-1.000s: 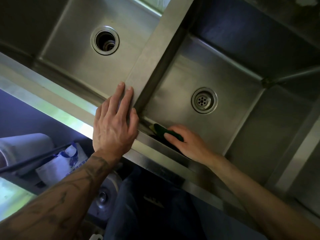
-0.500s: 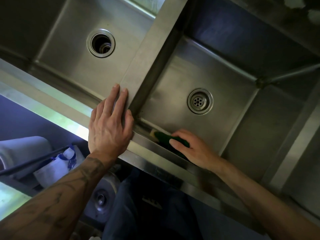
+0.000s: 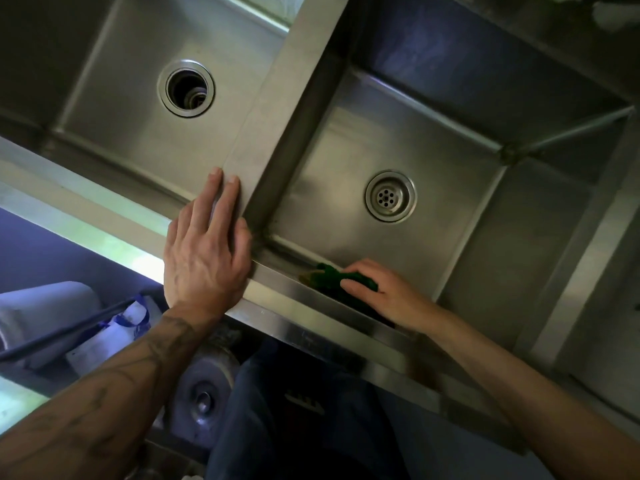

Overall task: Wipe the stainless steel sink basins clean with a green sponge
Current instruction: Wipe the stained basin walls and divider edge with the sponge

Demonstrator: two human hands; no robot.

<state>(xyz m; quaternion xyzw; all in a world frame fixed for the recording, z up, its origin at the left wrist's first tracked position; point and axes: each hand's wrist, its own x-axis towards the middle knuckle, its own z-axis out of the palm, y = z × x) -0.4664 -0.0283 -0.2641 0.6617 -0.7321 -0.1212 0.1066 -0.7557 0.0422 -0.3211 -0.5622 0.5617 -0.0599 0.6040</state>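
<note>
Two stainless steel basins lie side by side: the left basin with an open drain hole and the right basin with a strainer drain. My left hand rests flat with straight fingers on the divider where it meets the front rim. My right hand reaches inside the right basin and presses a green sponge against the near wall, fingers curled over it. The front rim hides part of the sponge.
The sink's front rim runs diagonally across the view. Below it on the left are a white roll, a bag with blue handles and a round metal part. The right basin's far corner is dark.
My right hand has slid the sponge rightward along the near wall of the right basin, away from the corner. My left hand has stayed on the divider.
</note>
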